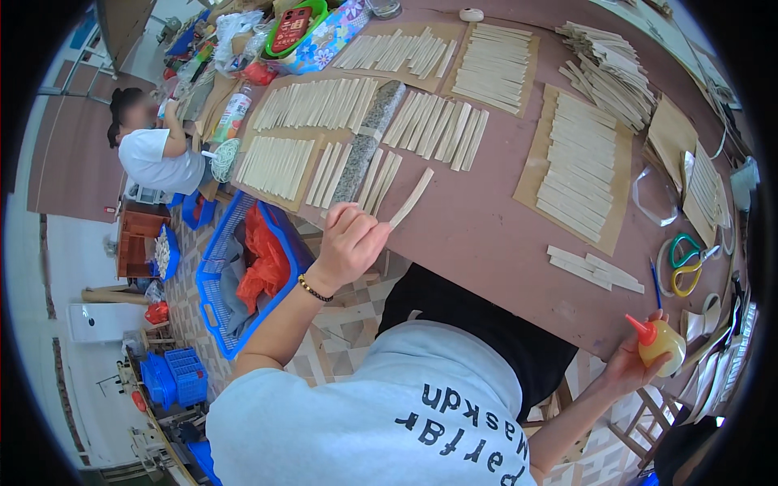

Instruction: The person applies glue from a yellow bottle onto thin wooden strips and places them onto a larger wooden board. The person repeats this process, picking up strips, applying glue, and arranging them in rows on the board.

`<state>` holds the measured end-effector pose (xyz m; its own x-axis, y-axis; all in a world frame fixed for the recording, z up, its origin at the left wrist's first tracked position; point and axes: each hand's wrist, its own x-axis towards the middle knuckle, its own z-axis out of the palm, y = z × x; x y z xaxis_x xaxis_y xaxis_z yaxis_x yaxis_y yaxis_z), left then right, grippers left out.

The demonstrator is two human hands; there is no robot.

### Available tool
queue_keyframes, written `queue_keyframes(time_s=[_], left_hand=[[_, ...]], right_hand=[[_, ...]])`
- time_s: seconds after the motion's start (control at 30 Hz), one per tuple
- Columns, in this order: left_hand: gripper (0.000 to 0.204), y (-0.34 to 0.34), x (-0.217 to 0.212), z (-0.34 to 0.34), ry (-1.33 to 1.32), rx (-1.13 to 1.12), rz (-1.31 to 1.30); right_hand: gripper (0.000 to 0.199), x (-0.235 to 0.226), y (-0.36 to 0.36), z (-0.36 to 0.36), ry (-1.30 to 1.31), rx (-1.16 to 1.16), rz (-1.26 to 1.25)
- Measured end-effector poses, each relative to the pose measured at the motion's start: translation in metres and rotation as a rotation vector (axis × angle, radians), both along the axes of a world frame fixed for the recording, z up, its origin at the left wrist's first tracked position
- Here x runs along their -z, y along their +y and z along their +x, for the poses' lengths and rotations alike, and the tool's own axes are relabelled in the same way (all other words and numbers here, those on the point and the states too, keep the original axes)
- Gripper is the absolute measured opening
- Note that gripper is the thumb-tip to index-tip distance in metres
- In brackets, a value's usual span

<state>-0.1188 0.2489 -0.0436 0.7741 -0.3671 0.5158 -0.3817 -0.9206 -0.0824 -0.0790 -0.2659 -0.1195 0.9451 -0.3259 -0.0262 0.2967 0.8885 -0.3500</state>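
My left hand (pixel 350 243) is closed at the table's near edge. From its fingers a narrow pale strip (pixel 413 198) points away over the tabletop. Just beyond, a speckled stone bar (pixel 356 166) lies across a row of similar strips, some of them (pixel 379 185) sticking out beside my fingers. Low on the right, my right hand (pixel 632 366) grips a squeeze bottle (pixel 663 348) with yellowish contents and a red pointed nozzle, which tilts up to the left. A few loose strips (pixel 596 267) lie on the table between my hands.
Sheets of brown paper bearing rows of strips (pixel 575 166) cover much of the brown table (pixel 478 227). A strip pile (pixel 612 69) is at the far right; scissors (pixel 689 263) lie nearer. A blue basket (pixel 215 300) stands left. Another person (pixel 158 154) sits at the far left.
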Motion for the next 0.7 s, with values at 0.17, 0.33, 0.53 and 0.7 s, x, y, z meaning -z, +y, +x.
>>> queue_keyframes(time_s=[0.17, 0.33, 0.53, 0.7], left_hand=[[0.018, 0.012, 0.017, -0.004, 0.078, -0.077, -0.015], [0.016, 0.013, 0.019, -0.003, 0.08, -0.111, -0.043], [0.015, 0.016, 0.022, -0.007, 0.066, -0.146, -0.063], [0.015, 0.016, 0.02, -0.012, 0.058, -0.168, -0.092]], right_hand=[[0.069, 0.002, -0.004, -0.002, -0.004, -0.028, 0.033], [0.069, 0.003, -0.004, -0.001, 0.009, -0.002, 0.002], [0.07, 0.003, -0.005, -0.003, 0.007, 0.0, 0.014], [0.07, 0.005, -0.005, -0.003, -0.015, -0.018, 0.028]])
